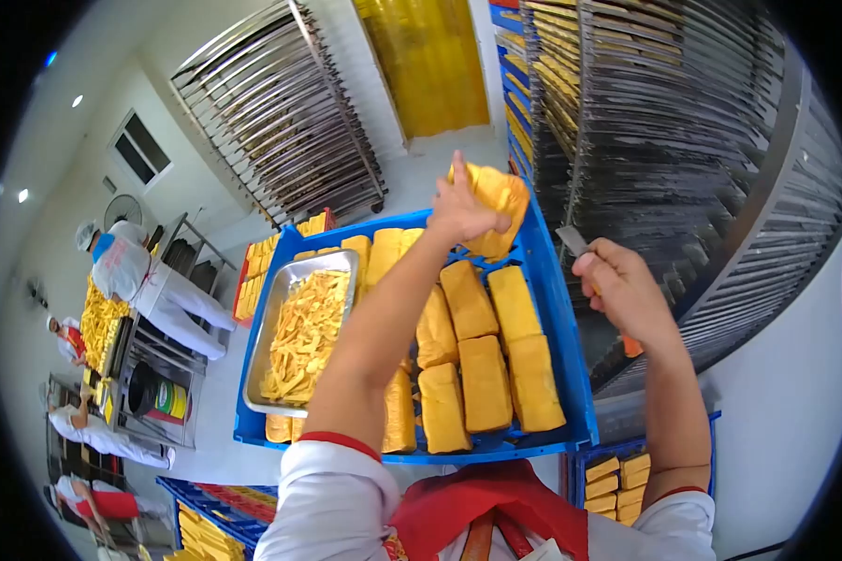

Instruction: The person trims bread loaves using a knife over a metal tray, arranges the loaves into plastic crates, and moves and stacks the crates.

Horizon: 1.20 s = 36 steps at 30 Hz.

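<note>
My left hand (460, 210) grips a yellow bread loaf (503, 198) near the far right corner of a blue crate (578, 411). The loaf is tilted above the other loaves, and the fingers partly cover it. To the right, just outside the crate, my right hand (619, 285) is closed around a knife (572, 240). Its short, wide blade points up and left, and an orange handle end shows below the fist. Several yellow loaves (485, 383) lie in the crate. A metal tray (349, 276) of yellow trimmings (307, 327) rests on the crate's left side.
Tall metal racks (276, 103) stand ahead; another dark rack (664, 140) rises close on the right. More crates of loaves sit around me, including a blue one (711, 439) at lower right. Several co-workers, one in white (145, 266), are at tables on the left.
</note>
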Each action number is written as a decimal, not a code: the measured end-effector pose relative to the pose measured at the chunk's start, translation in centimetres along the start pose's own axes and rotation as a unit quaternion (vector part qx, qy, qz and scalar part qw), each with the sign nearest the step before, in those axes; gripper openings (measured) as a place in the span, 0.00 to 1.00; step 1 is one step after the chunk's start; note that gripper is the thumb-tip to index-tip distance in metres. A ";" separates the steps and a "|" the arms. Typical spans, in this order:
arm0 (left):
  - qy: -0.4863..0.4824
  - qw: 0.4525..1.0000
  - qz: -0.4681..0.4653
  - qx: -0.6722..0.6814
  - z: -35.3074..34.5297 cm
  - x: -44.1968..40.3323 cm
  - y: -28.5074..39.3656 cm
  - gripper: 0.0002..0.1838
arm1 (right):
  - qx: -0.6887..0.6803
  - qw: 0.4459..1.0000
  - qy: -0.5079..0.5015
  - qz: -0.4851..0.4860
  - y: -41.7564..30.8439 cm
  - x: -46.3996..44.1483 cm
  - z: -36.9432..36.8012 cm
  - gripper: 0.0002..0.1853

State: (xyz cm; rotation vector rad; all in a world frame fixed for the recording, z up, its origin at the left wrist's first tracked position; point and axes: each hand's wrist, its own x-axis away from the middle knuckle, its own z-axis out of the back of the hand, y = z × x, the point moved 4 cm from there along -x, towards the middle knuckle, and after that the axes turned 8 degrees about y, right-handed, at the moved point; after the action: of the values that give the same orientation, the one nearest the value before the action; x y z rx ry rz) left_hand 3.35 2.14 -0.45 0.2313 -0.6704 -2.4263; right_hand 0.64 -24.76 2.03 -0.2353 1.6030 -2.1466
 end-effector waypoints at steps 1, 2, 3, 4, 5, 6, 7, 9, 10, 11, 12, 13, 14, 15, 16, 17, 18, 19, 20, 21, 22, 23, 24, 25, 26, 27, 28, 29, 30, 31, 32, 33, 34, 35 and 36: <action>0.038 0.989 -0.119 0.073 2.0 1.0 0.7 0.72 | 0.005 1.000 -0.004 0.026 -0.4 -0.4 0.4 0.16; 0.076 0.958 -0.239 0.140 4.1 2.3 1.3 0.75 | 0.009 0.999 -0.007 0.053 -0.8 -0.8 0.7 0.15; 0.086 0.956 -0.231 0.160 7.2 4.4 -1.2 0.75 | 0.029 0.998 -0.017 0.060 -3.2 -0.3 -0.6 0.15; 0.115 0.923 -0.342 0.136 9.9 6.8 -2.1 0.76 | 0.021 0.995 -0.034 0.087 -4.1 -0.4 -1.5 0.15; 0.145 0.874 -0.451 0.108 12.3 9.1 -3.2 0.77 | 0.015 0.991 -0.050 0.121 -5.3 -0.7 -2.5 0.15; 0.157 0.875 -0.452 0.073 14.0 10.9 -5.2 0.78 | -0.005 0.991 -0.067 0.120 -6.6 -0.9 -3.8 0.16; 0.164 0.877 -0.449 0.036 15.5 12.8 -7.3 0.79 | -0.014 0.988 -0.078 0.131 -7.8 -0.9 -5.4 0.16; 0.207 0.861 -0.464 0.008 16.9 15.1 -12.9 0.81 | 0.031 0.974 -0.150 0.164 -10.1 -0.8 -9.2 0.17; 0.215 0.863 -0.458 0.005 17.5 16.1 -15.3 0.82 | 0.017 0.956 -0.171 0.236 -10.7 -0.9 -11.8 0.17; 0.223 0.865 -0.450 0.004 18.0 17.3 -17.4 0.83 | 0.034 0.947 -0.194 0.254 -10.9 -1.1 -14.5 0.18; 0.234 0.869 -0.436 -0.005 18.5 18.7 -19.1 0.83 | 0.059 0.935 -0.212 0.279 -11.9 -0.9 -16.9 0.19; 0.218 0.893 -0.394 0.005 18.8 19.9 -20.8 0.84 | 0.083 0.922 -0.230 0.300 -12.8 -0.4 -19.3 0.21; 0.202 0.914 -0.352 0.019 19.0 20.8 -22.3 0.84 | 0.078 0.916 -0.245 0.307 -13.4 0.0 -21.6 0.21; 0.213 0.916 -0.341 0.013 19.2 21.7 -23.5 0.84 | 0.064 0.899 -0.265 0.343 -14.3 0.6 -23.7 0.22; 0.216 0.914 -0.344 0.005 19.0 22.3 -24.4 0.85 | 0.050 0.880 -0.284 0.376 -15.1 1.1 -25.6 0.23; 0.216 0.912 -0.348 0.000 19.0 22.9 -25.1 0.85 | 0.048 0.876 -0.293 0.381 -15.5 1.5 -27.4 0.23; 0.207 0.915 -0.347 0.017 19.3 23.5 -25.7 0.84 | 0.046 0.862 -0.273 0.424 -16.1 2.0 -28.8 0.24; 0.211 0.916 -0.340 0.018 19.4 23.8 -26.4 0.84 | 0.044 0.847 -0.252 0.466 -16.6 2.6 -29.9 0.25; 0.217 0.915 -0.340 0.018 19.3 24.2 -27.0 0.85 | 0.061 0.845 -0.234 0.476 -16.7 3.0 -30.8 0.26; 0.225 0.912 -0.342 0.017 19.4 24.6 -27.5 0.85 | 0.060 0.843 -0.241 0.477 -16.9 3.2 -31.5 0.26; 0.231 0.905 -0.357 0.026 19.6 25.0 -27.7 0.84 | 0.078 0.840 -0.248 0.476 -16.9 3.5 -32.1 0.26; 0.233 0.906 -0.352 0.029 19.8 25.1 -28.0 0.84 | 0.097 0.836 -0.254 0.476 -16.9 3.6 -32.6 0.26; 0.238 0.902 -0.359 0.022 19.9 25.1 -28.2 0.83 | 0.079 0.840 -0.276 0.461 -17.2 3.9 -32.8 0.29; 0.243 0.898 -0.367 0.016 19.9 25.1 -28.4 0.82 | 0.080 0.839 -0.280 0.459 -17.1 3.9 -33.2 0.29; 0.242 0.899 -0.365 0.017 20.0 25.0 -28.6 0.82 | 0.101 0.836 -0.306 0.444 -16.8 3.7 -33.6 0.31; 0.243 0.895 -0.374 0.011 20.1 24.8 -28.7 0.82 | 0.123 0.832 -0.329 0.429 -16.6 3.5 -34.0 0.33; 0.242 0.892 -0.383 0.005 20.1 24.5 -28.7 0.81 | 0.123 0.834 -0.329 0.426 -16.2 3.3 -34.3 0.33; 0.239 0.892 -0.383 0.007 20.1 24.2 -28.8 0.81 | 0.089 0.841 -0.342 0.410 -15.6 3.0 -34.9 0.35; 0.250 0.886 -0.390 -0.004 20.2 24.1 -28.6 0.81 | 0.054 0.847 -0.355 0.392 -15.3 3.0 -35.1 0.37; 0.261 0.880 -0.396 -0.013 20.2 24.0 -28.5 0.80 | 0.055 0.849 -0.356 0.387 -15.0 2.8 -35.1 0.37; 0.256 0.882 -0.395 -0.009 20.3 24.0 -28.3 0.80 | 0.071 0.853 -0.381 0.350 -14.8 2.7 -35.1 0.38; 0.255 0.896 -0.365 0.008 20.8 23.7 -28.1 0.80 | 0.086 0.855 -0.405 0.314 -14.5 2.6 -35.0 0.38; 0.254 0.908 -0.333 0.026 21.0 23.4 -28.3 0.80 | 0.054 0.862 -0.415 0.287 -14.5 2.6 -34.7 0.38; 0.253 0.908 -0.333 0.028 21.1 23.0 -28.4 0.80 | 0.056 0.862 -0.416 0.284 -14.2 2.6 -34.6 0.38; 0.276 0.902 -0.332 0.023 21.4 22.7 -28.6 0.80 | 0.047 0.868 -0.406 0.282 -14.0 2.4 -34.5 0.37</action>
State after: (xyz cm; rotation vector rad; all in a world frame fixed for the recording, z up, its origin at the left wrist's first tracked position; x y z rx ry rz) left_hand -36.10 17.09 3.03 1.2966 -0.4208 -2.7486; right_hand -18.51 7.19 4.19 -0.4891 0.9084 -1.3729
